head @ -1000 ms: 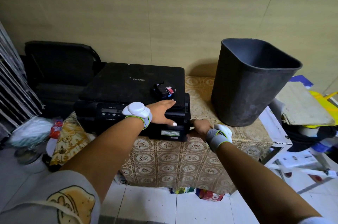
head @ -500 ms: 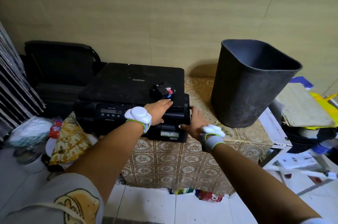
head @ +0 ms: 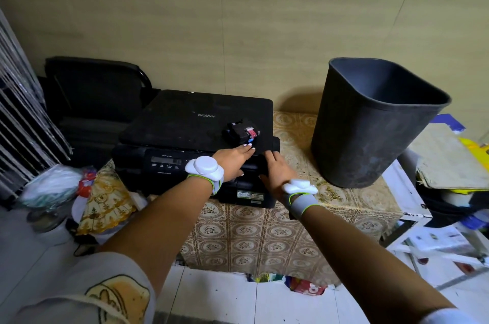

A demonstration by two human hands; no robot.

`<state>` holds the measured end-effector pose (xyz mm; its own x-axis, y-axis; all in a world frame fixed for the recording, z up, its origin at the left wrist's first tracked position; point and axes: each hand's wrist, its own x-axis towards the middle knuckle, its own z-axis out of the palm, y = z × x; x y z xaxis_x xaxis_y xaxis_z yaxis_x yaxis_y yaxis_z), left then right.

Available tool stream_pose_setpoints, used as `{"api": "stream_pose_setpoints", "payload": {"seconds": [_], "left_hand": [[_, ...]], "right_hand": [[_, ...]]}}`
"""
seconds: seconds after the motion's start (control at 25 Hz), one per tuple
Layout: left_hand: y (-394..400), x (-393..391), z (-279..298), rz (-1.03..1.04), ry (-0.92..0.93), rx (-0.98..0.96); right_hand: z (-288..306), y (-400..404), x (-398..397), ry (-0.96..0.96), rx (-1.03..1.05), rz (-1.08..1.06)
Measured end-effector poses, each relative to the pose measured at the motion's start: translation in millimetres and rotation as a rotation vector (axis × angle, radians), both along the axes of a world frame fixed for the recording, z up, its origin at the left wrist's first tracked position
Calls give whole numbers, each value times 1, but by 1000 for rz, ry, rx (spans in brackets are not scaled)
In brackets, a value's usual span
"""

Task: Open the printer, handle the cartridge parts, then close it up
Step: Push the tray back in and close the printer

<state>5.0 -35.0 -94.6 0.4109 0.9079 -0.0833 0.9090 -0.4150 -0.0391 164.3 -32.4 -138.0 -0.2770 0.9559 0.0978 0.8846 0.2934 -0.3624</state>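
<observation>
The printer (head: 195, 138) is found shut at table centre, a cartridge (head: 243, 132) laid on its lid at 2 o'clock, while the left hand (head: 232, 158) and right hand (head: 276, 170) are pressed flat, nothing grasped, on its front edge; opening is judged pending.

black printer (head: 190, 122) closed; cartridge (head: 242, 133) atop lid, right front.
</observation>
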Motion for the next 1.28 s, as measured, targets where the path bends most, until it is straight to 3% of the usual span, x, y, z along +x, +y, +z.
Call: {"api": "stream_pose_setpoints", "payload": {"seconds": [1.28], "left_hand": [[7,4,2,-6,80,41]], "right_hand": [[12,4,-3,-45,-39,44]]}}
